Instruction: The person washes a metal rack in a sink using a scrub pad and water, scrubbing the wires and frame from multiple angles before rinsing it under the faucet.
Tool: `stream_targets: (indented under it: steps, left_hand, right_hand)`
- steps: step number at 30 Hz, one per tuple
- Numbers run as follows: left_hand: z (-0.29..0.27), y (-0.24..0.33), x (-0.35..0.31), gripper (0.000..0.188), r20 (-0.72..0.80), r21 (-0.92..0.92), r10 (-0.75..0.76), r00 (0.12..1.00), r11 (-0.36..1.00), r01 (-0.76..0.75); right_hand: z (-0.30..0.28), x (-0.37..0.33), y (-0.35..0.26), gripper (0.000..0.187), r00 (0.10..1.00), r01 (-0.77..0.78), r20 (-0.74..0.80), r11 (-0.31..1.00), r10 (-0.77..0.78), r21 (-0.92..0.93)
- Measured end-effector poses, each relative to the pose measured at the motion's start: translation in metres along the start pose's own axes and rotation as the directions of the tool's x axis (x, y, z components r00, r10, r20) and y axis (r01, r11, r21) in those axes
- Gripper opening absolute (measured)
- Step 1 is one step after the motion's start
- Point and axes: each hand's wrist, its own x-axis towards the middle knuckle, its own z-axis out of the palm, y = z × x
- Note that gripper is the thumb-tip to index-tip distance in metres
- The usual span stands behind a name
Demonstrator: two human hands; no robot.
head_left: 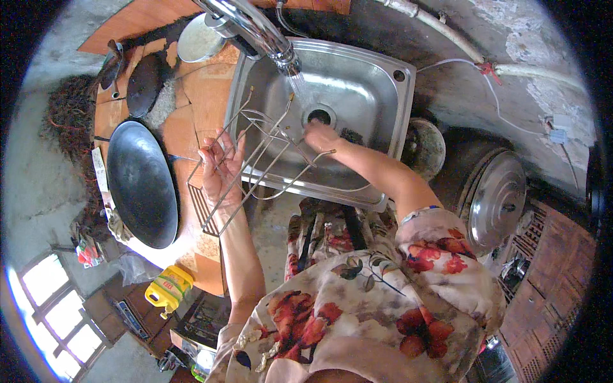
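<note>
My left hand (222, 159) holds a metal wire rack (203, 209) tilted over the sink's left edge. The rack has long thin rods, curved hoops and a slatted end. Its fingers curl up among the rods. Inside the stainless steel sink (377, 83), my right hand (321, 136) is low by the drain (318, 117), its fingers smeared by motion. Water runs from the chrome faucet (290, 62) just above that hand. A small dark clump (352, 136) lies on the basin floor beside my right wrist.
On the tiled counter left of the sink stand a large black wok (142, 185), a dark lid-like pan (145, 85) and a pale bowl (199, 39). A yellow jug (169, 288) is at the counter's near end. Right of the sink sits a lidded metal pot (498, 201).
</note>
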Motion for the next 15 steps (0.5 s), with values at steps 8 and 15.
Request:
stream_targets:
  steps: [8,15]
  left_hand:
    - [0.013,-0.003,-0.002,0.015,0.089,0.067,-0.027,0.996,0.998,0.021]
    - [-0.007,-0.005,-0.020,0.016,0.042,-0.024,0.021,0.999,1.000,-0.020]
  right_hand:
    - [0.023,0.063,-0.026,0.043,0.944,0.024,-0.277,0.802,0.178,0.596]
    - [0.000,0.059,0.073,0.023,0.819,-0.504,-0.404,0.848,0.408,-0.166]
